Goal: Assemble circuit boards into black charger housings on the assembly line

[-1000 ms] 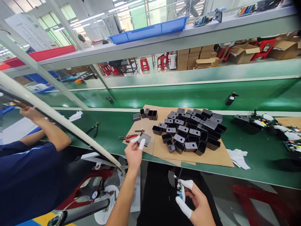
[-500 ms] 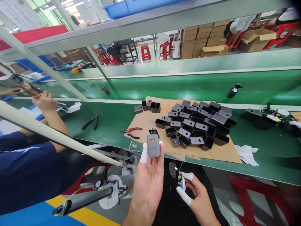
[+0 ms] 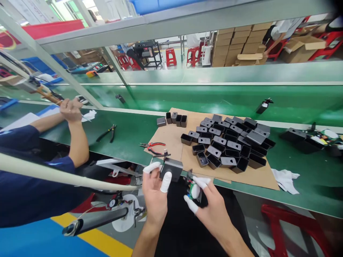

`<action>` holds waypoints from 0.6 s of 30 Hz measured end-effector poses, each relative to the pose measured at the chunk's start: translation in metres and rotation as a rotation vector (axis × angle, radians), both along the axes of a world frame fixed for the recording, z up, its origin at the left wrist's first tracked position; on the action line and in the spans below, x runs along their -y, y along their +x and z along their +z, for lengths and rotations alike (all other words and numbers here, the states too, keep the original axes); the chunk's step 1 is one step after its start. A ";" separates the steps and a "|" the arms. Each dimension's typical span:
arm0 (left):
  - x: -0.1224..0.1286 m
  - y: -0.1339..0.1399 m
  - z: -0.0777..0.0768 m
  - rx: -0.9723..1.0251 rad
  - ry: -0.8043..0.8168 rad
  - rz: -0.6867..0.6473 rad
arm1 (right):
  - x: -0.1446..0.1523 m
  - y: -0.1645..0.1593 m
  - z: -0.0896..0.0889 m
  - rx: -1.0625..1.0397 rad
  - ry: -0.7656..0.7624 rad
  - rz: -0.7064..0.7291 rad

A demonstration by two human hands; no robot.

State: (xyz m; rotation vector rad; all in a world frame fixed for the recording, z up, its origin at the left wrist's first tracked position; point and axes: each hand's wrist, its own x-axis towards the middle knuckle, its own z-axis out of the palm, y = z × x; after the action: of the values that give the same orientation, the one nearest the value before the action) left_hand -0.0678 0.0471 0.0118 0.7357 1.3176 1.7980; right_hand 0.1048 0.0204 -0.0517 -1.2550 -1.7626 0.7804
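a dark boxy case hangs near a green circuit board.

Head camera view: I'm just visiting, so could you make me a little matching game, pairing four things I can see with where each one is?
Things:
1. clustered dark cases
2. held dark case
3. red-handled pliers
4. held circuit board

Places:
A. at the left edge of the cardboard
B. in the right hand
C. across the cardboard's middle and right
D. in the left hand

Pairs: 1-C, 2-D, 3-A, 4-B
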 end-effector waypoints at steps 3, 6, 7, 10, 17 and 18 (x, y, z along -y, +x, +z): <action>0.011 -0.025 -0.016 -0.366 0.037 0.191 | -0.054 -0.037 0.008 0.160 0.117 0.035; 0.021 -0.039 -0.026 -0.509 0.015 0.219 | -0.110 -0.070 0.001 0.316 0.152 -0.001; 0.023 -0.041 -0.028 -0.534 0.004 0.219 | -0.124 -0.077 -0.001 0.330 0.150 -0.011; 0.026 -0.046 -0.036 -0.590 0.000 0.210 | -0.141 -0.080 0.002 0.333 0.154 -0.024; 0.008 -0.058 -0.087 -0.993 0.186 0.251 | -0.090 -0.064 0.051 -0.162 -0.007 -0.041; 0.003 -0.058 -0.098 -1.034 0.210 0.260 | -0.087 -0.068 0.051 -0.156 -0.020 -0.028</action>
State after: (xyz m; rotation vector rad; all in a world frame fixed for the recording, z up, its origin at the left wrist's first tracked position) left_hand -0.1261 0.0436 -0.0863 1.8366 1.9291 1.8117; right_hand 0.0368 0.1071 -0.0004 -1.1953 -1.6125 0.8582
